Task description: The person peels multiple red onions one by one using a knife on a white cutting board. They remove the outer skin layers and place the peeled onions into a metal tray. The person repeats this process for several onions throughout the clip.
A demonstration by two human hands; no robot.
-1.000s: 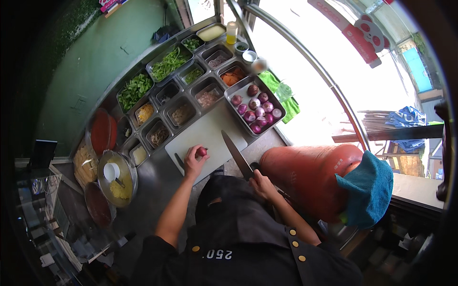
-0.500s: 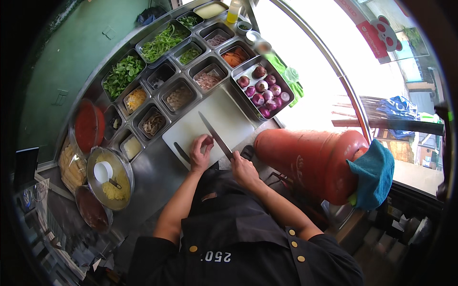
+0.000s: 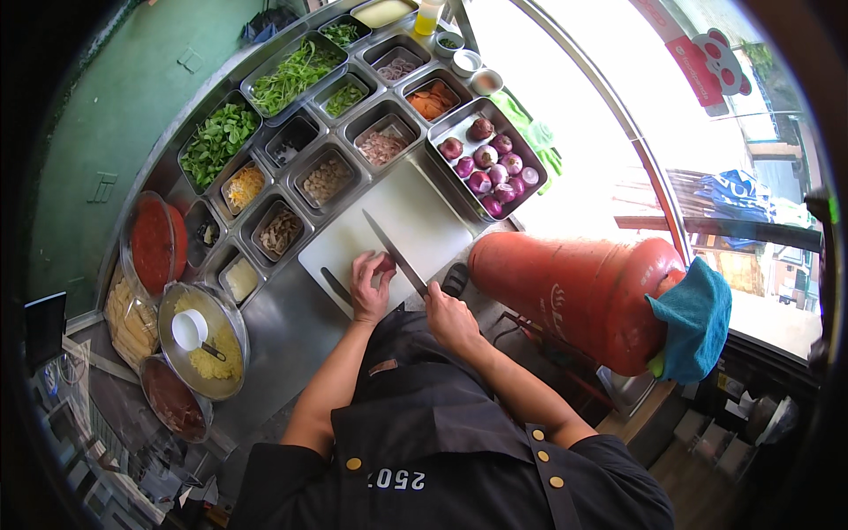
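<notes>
A long kitchen knife [image 3: 395, 252] is gripped by its handle in my right hand [image 3: 452, 316], its blade slanting up and left over the white cutting board [image 3: 420, 208]. Just left of the blade, my left hand [image 3: 369, 287] curls its fingers round a small red onion [image 3: 386, 262], mostly covered by the fingers. A dark, narrow slot or handle hole [image 3: 336, 283] shows on the board beside that hand. Whether the blade touches the onion cannot be made out.
A metal tray of red onions [image 3: 488, 168] stands beyond the board, among several steel food pans [image 3: 382, 141]. A red gas cylinder [image 3: 565, 296] with a teal cloth [image 3: 693, 322] lies close on the right. A bowl of yellow shreds [image 3: 212, 367] sits left.
The fingers of my left hand have shifted, and the red onion now shows between them. The knife has stayed close beside it. The whole view has moved slightly.
</notes>
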